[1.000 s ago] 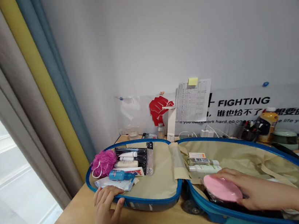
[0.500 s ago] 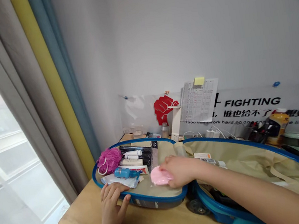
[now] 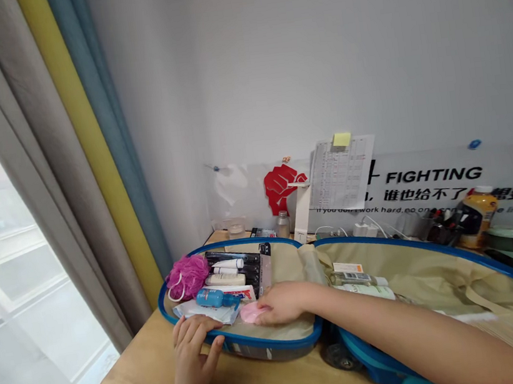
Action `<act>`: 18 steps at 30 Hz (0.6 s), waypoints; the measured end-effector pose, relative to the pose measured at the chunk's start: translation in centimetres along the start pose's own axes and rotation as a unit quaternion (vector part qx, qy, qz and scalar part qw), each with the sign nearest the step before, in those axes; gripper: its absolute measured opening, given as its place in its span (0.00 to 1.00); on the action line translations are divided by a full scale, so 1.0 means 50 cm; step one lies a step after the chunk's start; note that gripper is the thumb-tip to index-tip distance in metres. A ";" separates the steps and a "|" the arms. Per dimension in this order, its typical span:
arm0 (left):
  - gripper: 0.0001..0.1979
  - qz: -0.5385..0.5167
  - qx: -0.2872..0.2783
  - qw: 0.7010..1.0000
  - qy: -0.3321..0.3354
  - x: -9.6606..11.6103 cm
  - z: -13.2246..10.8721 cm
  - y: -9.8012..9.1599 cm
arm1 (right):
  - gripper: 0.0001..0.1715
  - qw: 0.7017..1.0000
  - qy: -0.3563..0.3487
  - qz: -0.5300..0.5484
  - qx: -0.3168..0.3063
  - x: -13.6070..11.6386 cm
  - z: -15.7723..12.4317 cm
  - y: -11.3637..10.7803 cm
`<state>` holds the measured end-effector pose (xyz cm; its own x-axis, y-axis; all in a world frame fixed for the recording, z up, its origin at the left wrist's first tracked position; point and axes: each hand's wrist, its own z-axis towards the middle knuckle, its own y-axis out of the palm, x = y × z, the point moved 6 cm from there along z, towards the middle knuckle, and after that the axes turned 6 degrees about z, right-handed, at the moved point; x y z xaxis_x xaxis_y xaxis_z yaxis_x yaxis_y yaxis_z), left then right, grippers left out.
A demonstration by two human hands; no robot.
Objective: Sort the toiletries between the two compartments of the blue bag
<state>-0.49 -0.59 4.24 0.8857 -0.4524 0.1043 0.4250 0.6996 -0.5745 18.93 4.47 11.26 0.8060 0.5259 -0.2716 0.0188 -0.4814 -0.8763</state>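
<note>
The right hand (image 3: pixel 278 305) pinches the pink oval thing (image 3: pixel 251 313) at its fingertips, over the suitcase (image 3: pixel 287 330). Lay it flat, off the blue bottle (image 3: pixel 212 297) left of this grip. The left hand (image 3: pixel 193 348) rests loosely on the rim (image 3: pixel 276 344).

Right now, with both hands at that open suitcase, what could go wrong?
The pink item in the right hand could knock the blue bottle, lying on its side close by. The left hand is at the suitcase's near rim; a hard press there might jolt the things inside.
</note>
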 end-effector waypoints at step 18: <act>0.09 -0.001 0.010 1.000 0.013 -0.008 -0.005 0.002 | 0.33 0.969 0.194 0.105 0.114 0.310 -0.385 0.025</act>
<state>-0.85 -0.46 3.92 0.8801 -0.4674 0.0833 0.4298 0.7099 -0.5580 42.83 -1.48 13.64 0.9402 0.1094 -0.3227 -0.2652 -0.3596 -0.8946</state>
